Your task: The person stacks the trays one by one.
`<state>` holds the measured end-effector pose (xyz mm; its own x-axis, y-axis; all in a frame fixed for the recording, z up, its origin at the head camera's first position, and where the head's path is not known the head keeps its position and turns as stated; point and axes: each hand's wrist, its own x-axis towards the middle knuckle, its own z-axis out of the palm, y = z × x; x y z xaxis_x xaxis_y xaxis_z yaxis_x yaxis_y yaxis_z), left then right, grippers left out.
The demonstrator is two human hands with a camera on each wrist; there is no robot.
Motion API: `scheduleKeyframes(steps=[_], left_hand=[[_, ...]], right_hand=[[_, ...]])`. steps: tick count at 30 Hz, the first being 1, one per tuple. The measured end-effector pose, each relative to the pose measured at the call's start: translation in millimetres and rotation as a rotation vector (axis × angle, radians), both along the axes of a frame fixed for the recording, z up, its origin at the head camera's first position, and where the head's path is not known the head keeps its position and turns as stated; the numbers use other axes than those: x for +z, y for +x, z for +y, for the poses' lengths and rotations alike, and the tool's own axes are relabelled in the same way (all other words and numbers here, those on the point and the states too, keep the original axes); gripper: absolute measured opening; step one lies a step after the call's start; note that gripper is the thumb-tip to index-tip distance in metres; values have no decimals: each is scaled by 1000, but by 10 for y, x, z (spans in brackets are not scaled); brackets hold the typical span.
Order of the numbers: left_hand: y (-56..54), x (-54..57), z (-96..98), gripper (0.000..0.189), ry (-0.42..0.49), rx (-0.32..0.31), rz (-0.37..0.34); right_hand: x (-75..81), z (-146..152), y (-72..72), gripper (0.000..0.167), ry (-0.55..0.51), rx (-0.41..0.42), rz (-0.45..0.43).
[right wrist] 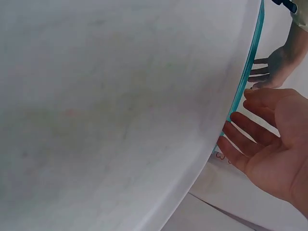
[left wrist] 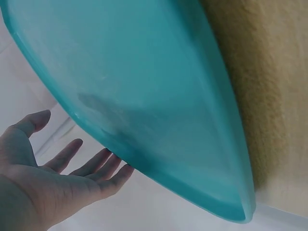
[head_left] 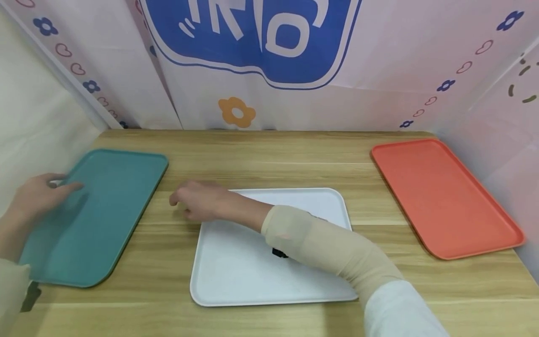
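Note:
At the far left of the head view, my left hand (head_left: 40, 196) is over the left edge of a teal tray (head_left: 122, 187). Its thumb and fingers are spread, and nothing is between them; in the left wrist view the hand (left wrist: 67, 175) is beside the tray's rim (left wrist: 192, 197). My right hand (head_left: 200, 200) is above the far left corner of a white tray (head_left: 248, 267), with its fingers loosely bent and holding nothing. The right wrist view shows that hand (right wrist: 269, 139) by the white tray's edge (right wrist: 192, 173); whether it touches is unclear.
A red tray (head_left: 446, 196) lies on the right side of the wooden table (head_left: 269, 159). Behind the table stands a white printed curtain (head_left: 358, 107), and pale walls flank both sides. A small black object (head_left: 279, 253) shows under the right forearm.

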<state>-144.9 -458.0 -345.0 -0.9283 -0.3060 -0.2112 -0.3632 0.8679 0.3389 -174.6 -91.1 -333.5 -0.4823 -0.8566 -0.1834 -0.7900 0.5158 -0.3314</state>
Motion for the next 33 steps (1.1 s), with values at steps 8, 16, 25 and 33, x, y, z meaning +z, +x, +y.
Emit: scheduleKeyframes(steps=[8,16,25,33], left_hand=[[18,-4,0,79,4,7,17],[2,-26,-9,78,4,46,3],[21,-9,18,71,-28,61,11],[-16,-88,-76,73,-17,78,0]], right_hand=[[-36,-153,31,50,23,14,19],[-62,-369,69,52,83,74,110],[-58,-560,100,48,94,99,150],[-106,-675,164,50,202,178,208]])
